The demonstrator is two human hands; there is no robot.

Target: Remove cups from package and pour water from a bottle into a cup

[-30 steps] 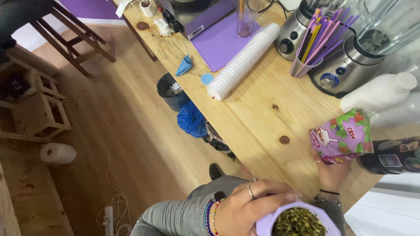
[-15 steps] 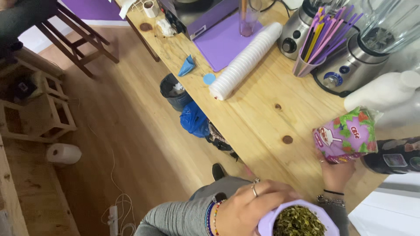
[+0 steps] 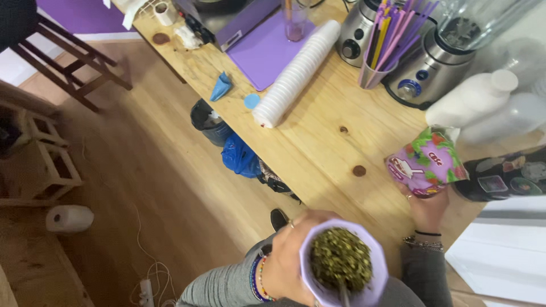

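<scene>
My left hand [image 3: 287, 258] grips a lilac cup [image 3: 310, 281] from the side, close under the camera. The cup is filled to the rim with green-brown dried herb [image 3: 340, 258], and a thin metal straw [image 3: 343, 294] sticks out of it. My right hand [image 3: 427, 207] reaches onto the wooden counter [image 3: 318, 142] and holds the bottom of a pink and green printed packet [image 3: 425, 162], which stands tilted next to a dark container [image 3: 506, 176].
On the counter lie a sideways stack of white cups [image 3: 296, 74], a purple mat [image 3: 264, 48], a cup of coloured straws [image 3: 382, 51], blenders [image 3: 438, 54] and white bottles [image 3: 472, 99]. Below it sit a black bin [image 3: 207, 120] and a blue bag [image 3: 239, 156].
The view has shifted slightly. The cup in my left hand has risen closer to the camera; my right hand keeps hold of the packet on the counter.
</scene>
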